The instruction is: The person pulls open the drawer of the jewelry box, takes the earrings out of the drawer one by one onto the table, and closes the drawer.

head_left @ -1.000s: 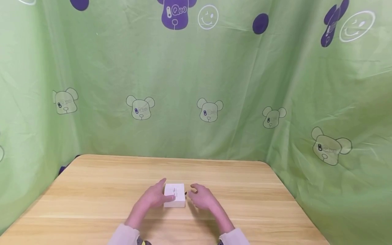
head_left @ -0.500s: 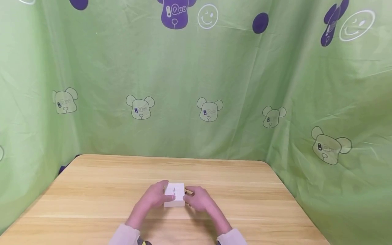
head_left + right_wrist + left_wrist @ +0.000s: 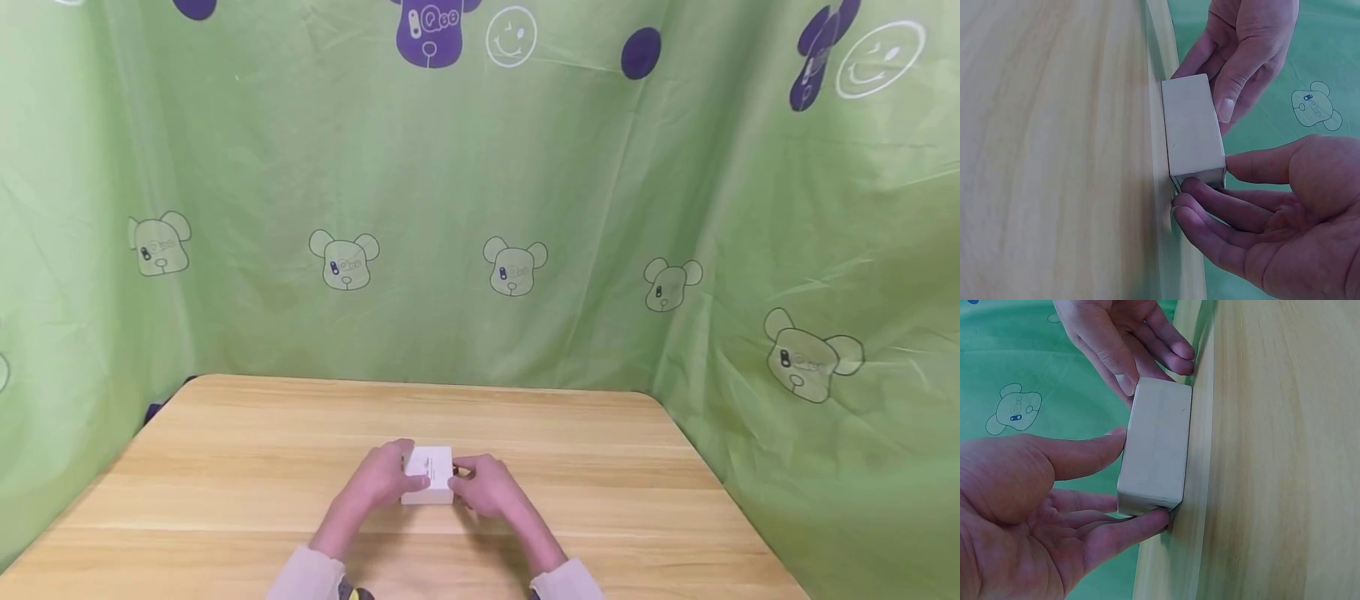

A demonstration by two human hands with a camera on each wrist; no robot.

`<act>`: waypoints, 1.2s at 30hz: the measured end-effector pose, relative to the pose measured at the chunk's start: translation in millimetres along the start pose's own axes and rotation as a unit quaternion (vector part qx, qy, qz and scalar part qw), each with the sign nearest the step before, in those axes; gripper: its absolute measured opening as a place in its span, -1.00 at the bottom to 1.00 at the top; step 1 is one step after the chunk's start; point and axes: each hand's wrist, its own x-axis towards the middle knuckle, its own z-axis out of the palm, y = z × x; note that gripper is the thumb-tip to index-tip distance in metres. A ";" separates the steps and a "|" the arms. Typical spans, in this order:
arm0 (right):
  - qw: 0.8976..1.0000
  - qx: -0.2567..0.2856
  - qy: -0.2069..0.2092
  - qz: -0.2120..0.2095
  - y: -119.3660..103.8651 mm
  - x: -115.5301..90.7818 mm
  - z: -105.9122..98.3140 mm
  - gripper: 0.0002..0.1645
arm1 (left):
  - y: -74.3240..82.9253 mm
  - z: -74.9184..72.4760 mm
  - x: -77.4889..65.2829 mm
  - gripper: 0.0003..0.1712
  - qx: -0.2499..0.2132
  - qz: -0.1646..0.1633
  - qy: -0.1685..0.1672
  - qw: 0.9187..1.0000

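A small white box (image 3: 430,475) with fine dark print on its lid sits on the wooden table. My left hand (image 3: 380,477) grips its left side, thumb over the top and fingers round the far and left faces. At the opposite end is my right hand (image 3: 483,486); in the right wrist view its thumb touches the lid's edge and its curled fingers lie against the side face. A small dark tab (image 3: 1216,187) shows at that side, partly hidden by the fingers. The left wrist view shows the box's plain near face (image 3: 1157,437) between both hands.
The light wooden table (image 3: 225,467) has rounded far corners. Green curtains (image 3: 420,333) printed with bear heads and smiley faces hang behind it and along both sides.
My right hand has moved left from beside the box to its right side, its thumb and fingers closing in on it. The left fingers have curled closer round the box, which stays in place.
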 end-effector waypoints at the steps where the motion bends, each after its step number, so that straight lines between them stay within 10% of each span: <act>1: 1.000 0.000 0.000 0.000 0.1 0.2 0.0 -0.39 | 0.3 -0.3 -0.1 -0.18 0.001 0.001 0.000 1.000; 36: 1.000 0.005 -0.015 -0.014 -1.8 -1.4 -3.3 -0.44 | 11.2 7.8 -1.6 0.08 0.027 0.018 -0.001 0.999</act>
